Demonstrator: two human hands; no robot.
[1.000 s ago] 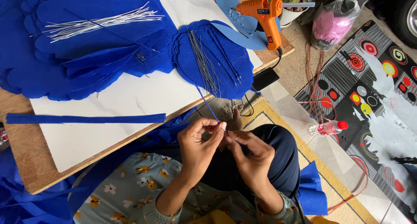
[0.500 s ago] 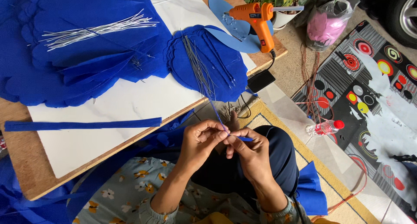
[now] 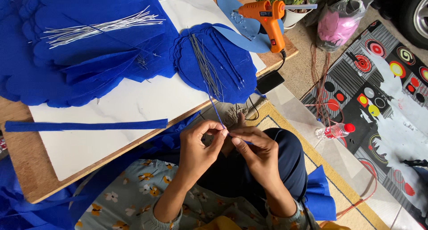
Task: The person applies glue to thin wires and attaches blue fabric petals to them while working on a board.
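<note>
Now a thin, blue-wrapped wire [image 3: 217, 112] is pinched tight by the left hand [image 3: 199, 146] and right hand [image 3: 255, 150], below soft blue felt petals [image 3: 214, 63].

Bright even daylight, soft faint shadows, sharp focus, slight wide-angle stretch at edges

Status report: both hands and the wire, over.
Left hand and right hand both pinch the blue-wrapped wire at lap height. Wire runs up to the petal on the board. Nothing between.

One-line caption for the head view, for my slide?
Both hands, left and right, pinch a thin blue-wrapped wire beside a board holding blue petals.
</note>
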